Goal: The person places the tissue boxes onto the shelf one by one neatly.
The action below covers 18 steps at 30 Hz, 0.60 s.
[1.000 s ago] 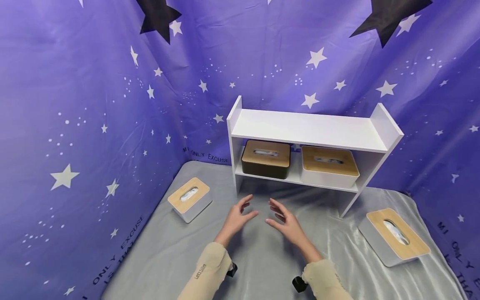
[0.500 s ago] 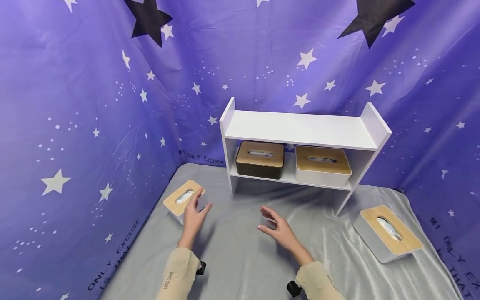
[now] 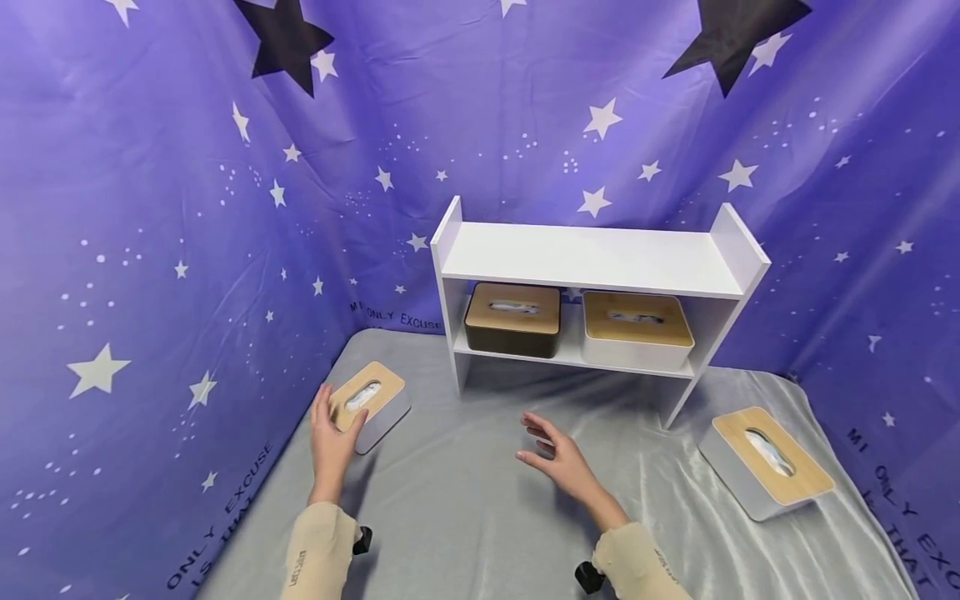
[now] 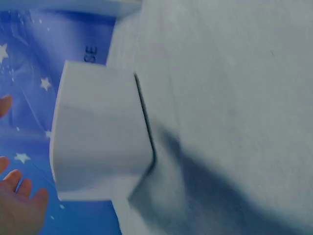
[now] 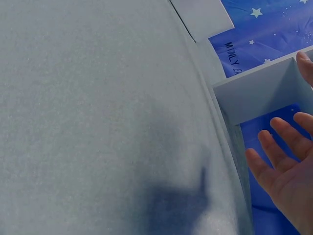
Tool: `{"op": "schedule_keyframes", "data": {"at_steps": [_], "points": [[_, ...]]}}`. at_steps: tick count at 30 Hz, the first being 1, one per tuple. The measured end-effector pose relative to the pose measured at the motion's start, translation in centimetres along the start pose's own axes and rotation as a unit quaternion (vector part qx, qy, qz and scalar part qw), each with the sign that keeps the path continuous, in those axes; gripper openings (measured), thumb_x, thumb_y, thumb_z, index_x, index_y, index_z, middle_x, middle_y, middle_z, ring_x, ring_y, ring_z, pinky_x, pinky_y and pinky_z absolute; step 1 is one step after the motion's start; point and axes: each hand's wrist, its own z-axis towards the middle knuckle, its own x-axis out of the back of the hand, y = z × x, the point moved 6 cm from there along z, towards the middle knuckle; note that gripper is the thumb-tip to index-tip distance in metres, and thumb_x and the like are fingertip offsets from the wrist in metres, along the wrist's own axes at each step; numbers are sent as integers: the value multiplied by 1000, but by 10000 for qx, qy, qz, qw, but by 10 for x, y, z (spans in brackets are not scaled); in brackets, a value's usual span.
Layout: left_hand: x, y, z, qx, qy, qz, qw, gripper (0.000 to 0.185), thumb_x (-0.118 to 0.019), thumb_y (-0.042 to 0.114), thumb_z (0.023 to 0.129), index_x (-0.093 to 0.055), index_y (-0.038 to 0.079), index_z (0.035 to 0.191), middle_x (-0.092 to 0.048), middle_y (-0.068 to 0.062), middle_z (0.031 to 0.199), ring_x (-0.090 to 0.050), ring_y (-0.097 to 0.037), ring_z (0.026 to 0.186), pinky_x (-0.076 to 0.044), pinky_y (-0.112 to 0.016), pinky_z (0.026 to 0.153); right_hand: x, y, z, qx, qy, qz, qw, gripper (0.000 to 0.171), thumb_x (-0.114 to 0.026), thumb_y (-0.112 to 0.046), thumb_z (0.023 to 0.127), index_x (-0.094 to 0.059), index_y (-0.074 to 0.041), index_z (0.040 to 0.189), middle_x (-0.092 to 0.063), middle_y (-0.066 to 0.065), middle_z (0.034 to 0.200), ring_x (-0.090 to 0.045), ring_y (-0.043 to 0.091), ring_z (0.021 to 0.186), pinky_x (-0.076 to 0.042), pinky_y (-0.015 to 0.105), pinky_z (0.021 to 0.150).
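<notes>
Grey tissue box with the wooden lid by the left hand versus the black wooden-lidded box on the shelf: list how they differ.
The grey tissue box with the wooden lid lies on the grey cloth; the black wooden-lidded tissue box sits on the white shelf's lower board. The grey one is angled, the black one square to the shelf. The left hand is at the grey one; nothing touches the black. Both have slotted wooden lids.

Tissue box (image 4: 100, 132) blurred, lid unseen
</notes>
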Motion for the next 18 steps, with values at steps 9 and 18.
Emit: {"op": "schedule_keyframes", "data": {"at_steps": [9,18], "points": [[4,-34,-7,780,-400,361,9955,103,-80,20,79,-17,-1,158,-16,-26,163,-14,-43,153,-17,-59,124,0,5,-2,-30,-37,22,10000,67,-73,-16,91,-42,-2,149,-51,25,146,-51,45,132,-45,59,106],[-4,-63,-13,1177,-990,-274,9877,113,-82,8,80,-2,6,160,-9,-27,164,-17,-47,151,-26,-58,121,1,5,-7,-75,-36,56,9999,68,-74,-18,90,-43,-4,149,-53,23,146,-51,46,132,-46,58,106]]}}
